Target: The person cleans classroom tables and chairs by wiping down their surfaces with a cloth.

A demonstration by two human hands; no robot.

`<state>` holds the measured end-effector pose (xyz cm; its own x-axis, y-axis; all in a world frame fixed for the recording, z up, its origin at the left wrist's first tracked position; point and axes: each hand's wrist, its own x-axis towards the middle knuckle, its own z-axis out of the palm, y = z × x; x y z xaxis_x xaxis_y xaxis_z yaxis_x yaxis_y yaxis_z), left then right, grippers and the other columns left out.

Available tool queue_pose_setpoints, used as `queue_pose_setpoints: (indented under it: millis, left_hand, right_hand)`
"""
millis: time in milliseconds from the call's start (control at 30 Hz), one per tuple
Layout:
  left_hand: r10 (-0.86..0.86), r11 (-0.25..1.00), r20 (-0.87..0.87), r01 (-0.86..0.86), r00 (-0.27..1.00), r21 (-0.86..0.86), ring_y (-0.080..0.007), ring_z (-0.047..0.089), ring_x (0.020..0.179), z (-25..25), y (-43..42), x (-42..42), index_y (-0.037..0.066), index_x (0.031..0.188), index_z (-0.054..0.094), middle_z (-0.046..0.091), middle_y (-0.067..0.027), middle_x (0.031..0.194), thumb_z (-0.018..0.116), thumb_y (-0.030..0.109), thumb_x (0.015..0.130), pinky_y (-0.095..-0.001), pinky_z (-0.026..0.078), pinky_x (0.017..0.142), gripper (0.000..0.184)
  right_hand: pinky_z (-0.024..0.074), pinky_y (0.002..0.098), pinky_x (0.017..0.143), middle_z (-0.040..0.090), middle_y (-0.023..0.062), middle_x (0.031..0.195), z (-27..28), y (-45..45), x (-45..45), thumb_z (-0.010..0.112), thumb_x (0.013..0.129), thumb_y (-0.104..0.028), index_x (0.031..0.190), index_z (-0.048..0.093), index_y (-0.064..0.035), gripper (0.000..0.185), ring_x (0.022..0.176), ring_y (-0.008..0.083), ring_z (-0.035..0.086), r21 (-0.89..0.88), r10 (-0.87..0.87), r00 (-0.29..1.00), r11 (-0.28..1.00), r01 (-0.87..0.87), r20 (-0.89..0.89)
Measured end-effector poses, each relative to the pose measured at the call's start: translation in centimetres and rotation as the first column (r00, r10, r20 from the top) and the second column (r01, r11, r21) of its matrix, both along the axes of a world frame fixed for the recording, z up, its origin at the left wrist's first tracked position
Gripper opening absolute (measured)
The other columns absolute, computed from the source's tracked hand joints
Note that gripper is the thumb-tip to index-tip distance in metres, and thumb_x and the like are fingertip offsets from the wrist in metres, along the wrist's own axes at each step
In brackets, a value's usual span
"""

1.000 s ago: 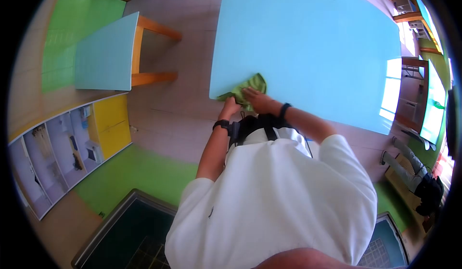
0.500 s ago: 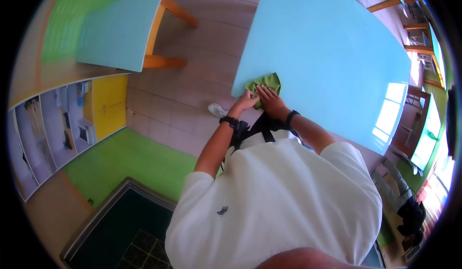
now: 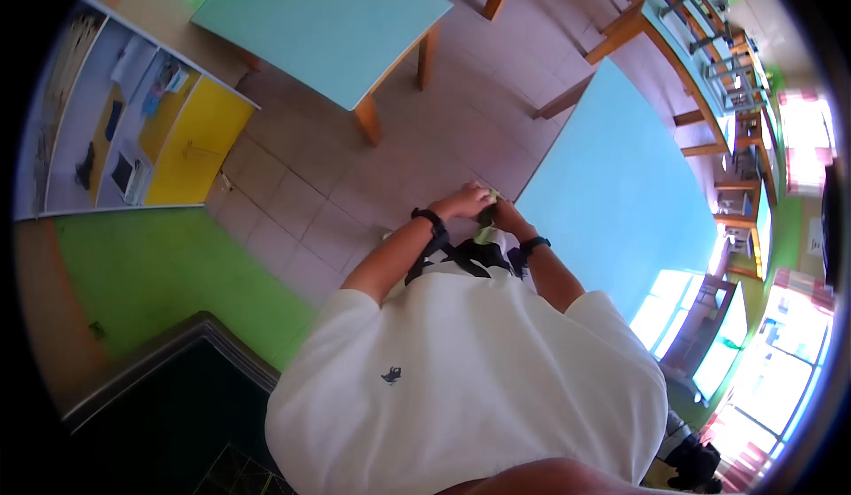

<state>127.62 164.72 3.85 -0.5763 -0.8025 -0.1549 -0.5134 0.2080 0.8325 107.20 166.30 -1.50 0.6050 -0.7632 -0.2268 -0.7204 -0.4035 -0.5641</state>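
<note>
A green cloth [image 3: 483,232] hangs bunched between my two hands, close in front of my body. My left hand [image 3: 466,201], with a black watch on its wrist, has its fingers closed on the cloth's upper part. Pressed near it from the other side, my right hand [image 3: 511,218] also grips the cloth, with a dark band round that wrist. Both hands are beside the near left edge of a light blue table [image 3: 612,194], above the tiled floor. Folds of the cloth are partly hidden by the fingers.
Another blue table [image 3: 328,30] with wooden legs stands ahead to the left. A shelf unit with yellow doors [image 3: 197,145] is at the far left. More tables with upturned stools [image 3: 731,83] line the right, near bright windows [image 3: 780,371].
My hands have lifted the cloth off the tabletop and drawn it together beside the table's edge. The view has turned left, bringing the other table nearer the middle.
</note>
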Motion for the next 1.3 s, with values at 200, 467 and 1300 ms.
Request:
queue_pose_setpoints:
  millis: [200, 467, 1300]
  left_hand:
    - [0.343, 0.859, -0.425, -0.096, 0.838, 0.503, -0.0195, 0.052, 0.104, 2.3, 2.4, 12.4, 0.007, 0.127, 0.042, 0.055, -0.0112, 0.114, 0.054, 0.036, 0.095, -0.0313, 0.042, 0.093, 0.045]
    - [0.252, 0.907, -0.028, -0.226, 0.967, 0.357, -0.0256, 0.056, 0.094, 3.3, 2.5, 23.7, 0.007, 0.103, 0.039, 0.055, -0.0175, 0.101, 0.065, 0.031, 0.085, -0.0367, 0.043, 0.080, 0.040]
    - [0.429, 0.903, 0.307, -0.408, 0.850, -0.133, -0.0424, 0.036, 0.128, 0.9, -21.7, 52.9, 0.006, 0.130, 0.045, 0.037, -0.0248, 0.138, 0.066, 0.014, 0.081, -0.0460, 0.036, 0.103, 0.055]
  right_hand:
    - [0.0480, 0.0497, 0.075, 0.064, 0.0247, 0.092, 13.0, -2.0, 13.9, 0.059, 0.085, -0.017, 0.111, 0.053, -0.0022, 0.030, 0.089, 0.0441, 0.060, 0.247, -0.198, 0.970, 0.956, 0.160, 0.138]
    - [0.0483, 0.0478, 0.076, 0.065, 0.0227, 0.092, 11.0, -6.9, 22.4, 0.065, 0.082, -0.029, 0.113, 0.049, -0.0056, 0.042, 0.088, 0.0424, 0.061, 0.307, -0.017, 0.992, 0.951, -0.024, 0.129]
    - [0.0520, 0.0439, 0.077, 0.054, 0.0176, 0.110, 4.7, -27.1, 51.7, 0.055, 0.080, -0.003, 0.103, 0.064, -0.0111, 0.026, 0.088, 0.0355, 0.063, -0.029, 0.062, 0.996, 0.998, -0.060, 0.063]
